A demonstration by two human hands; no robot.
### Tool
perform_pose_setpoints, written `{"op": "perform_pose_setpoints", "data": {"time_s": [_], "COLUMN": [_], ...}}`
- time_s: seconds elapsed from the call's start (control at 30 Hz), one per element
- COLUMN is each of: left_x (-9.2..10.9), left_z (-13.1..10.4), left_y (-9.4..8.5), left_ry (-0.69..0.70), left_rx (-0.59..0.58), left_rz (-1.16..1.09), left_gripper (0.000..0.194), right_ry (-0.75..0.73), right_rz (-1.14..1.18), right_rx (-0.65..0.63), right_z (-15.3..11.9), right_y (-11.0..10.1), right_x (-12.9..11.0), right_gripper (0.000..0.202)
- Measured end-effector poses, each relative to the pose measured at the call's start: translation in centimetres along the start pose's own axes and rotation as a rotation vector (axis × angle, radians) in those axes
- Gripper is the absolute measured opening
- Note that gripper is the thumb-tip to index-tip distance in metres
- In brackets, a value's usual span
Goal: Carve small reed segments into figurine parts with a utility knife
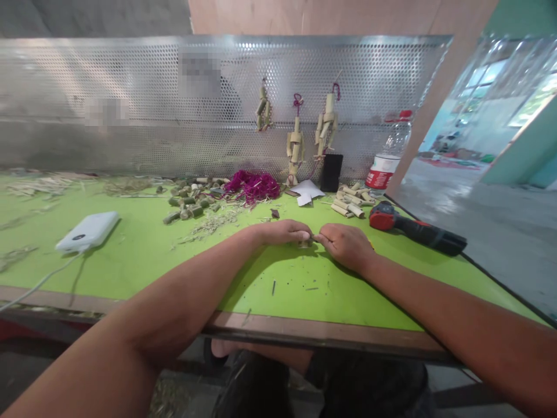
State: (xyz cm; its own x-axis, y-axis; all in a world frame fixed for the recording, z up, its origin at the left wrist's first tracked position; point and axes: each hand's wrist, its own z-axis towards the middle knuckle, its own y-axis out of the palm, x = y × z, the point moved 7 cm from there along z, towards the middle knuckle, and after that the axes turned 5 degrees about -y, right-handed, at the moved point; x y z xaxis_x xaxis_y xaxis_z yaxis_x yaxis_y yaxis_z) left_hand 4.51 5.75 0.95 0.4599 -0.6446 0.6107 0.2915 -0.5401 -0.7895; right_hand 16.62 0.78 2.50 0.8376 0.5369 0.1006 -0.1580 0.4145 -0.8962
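Both my hands meet over the green tabletop, in the middle of the view. My left hand [287, 231] is closed, its thumb and fingers pinching a short piece of plant stem [304, 244]. Just to the right, my right hand [346, 242] is curled into a fist, its fingertips almost at the stem piece. A thin dark tip [315, 237] shows between the two hands, and a bit of yellow [371, 245] peeks out behind the right fist. What the right hand grips is mostly hidden.
Cut green stem pieces [187, 200], purple string [252, 187] and pale tubes [350, 200] lie behind my hands. A cordless drill [418, 230] rests at right, a white power bank [89, 231] at left. Jointed stem figures [296, 145] hang on a perforated metal panel [152, 145] near a bottle [387, 157].
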Motion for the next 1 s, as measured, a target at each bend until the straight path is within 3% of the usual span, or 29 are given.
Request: {"op": "perform_pose_setpoints", "data": {"time_s": [0.27,0.5,0.8,1.0], "left_x": [0.2,0.3,0.1,0.0], "left_z": [0.0,0.0,0.0,-0.1], "left_y": [0.0,-0.1,0.0,-0.1], "left_ry": [0.003,0.017,0.006,-0.008], "left_rx": [0.001,0.001,-0.006,0.012], "left_rz": [0.017,0.0,-0.017,-0.039], "left_gripper": [0.046,0.049,0.045,0.038], "right_ry": [-0.062,-0.031,-0.166,-0.002], "right_rz": [0.014,-0.023,0.051,0.005], "right_rx": [-0.034,-0.009,-0.135,-0.008], "right_z": [0.0,0.1,-0.1,-0.1], "right_y": [0.1,0.0,0.9,0.1], "right_x": [-0.6,-0.4,-1.4,0.2], "right_gripper": [0.04,0.042,0.041,0.04]}}
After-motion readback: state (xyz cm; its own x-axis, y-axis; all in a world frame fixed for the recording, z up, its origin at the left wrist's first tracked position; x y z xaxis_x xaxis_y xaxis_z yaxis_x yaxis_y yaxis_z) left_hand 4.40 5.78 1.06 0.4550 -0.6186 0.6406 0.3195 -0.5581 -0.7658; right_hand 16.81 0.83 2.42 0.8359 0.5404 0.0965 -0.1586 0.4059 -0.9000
